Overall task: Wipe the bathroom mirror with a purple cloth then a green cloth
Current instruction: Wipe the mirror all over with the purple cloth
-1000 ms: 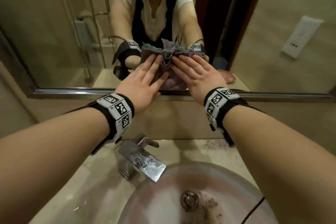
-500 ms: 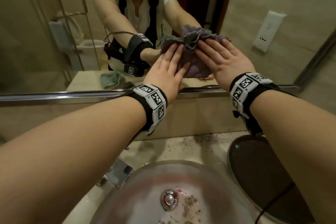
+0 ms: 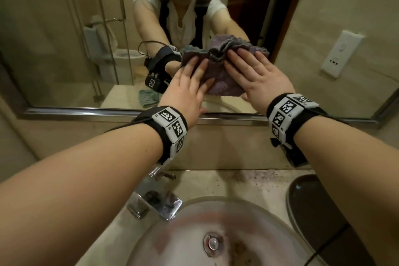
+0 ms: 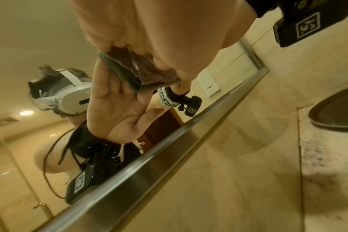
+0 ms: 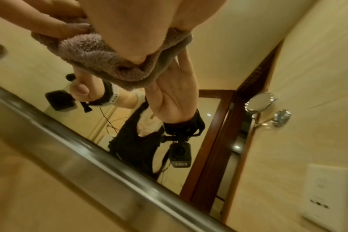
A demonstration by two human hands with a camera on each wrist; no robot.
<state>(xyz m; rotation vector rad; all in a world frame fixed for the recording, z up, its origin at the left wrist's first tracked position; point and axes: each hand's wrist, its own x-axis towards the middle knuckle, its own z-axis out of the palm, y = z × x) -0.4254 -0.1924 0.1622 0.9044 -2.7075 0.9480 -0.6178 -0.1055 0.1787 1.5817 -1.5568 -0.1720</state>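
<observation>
Pressing the purple cloth (image 3: 218, 75) flat against the mirror (image 3: 64, 49) near its bottom edge, left hand (image 3: 187, 90) and right hand (image 3: 257, 80) spread wide; green cloth (image 3: 148, 98), seen only reflected, seemingly awaits its turn.

Two hands (image 3: 185, 93) (image 3: 257, 80), one purple cloth (image 3: 218, 84), perhaps one green cloth (image 3: 148, 98)
</observation>
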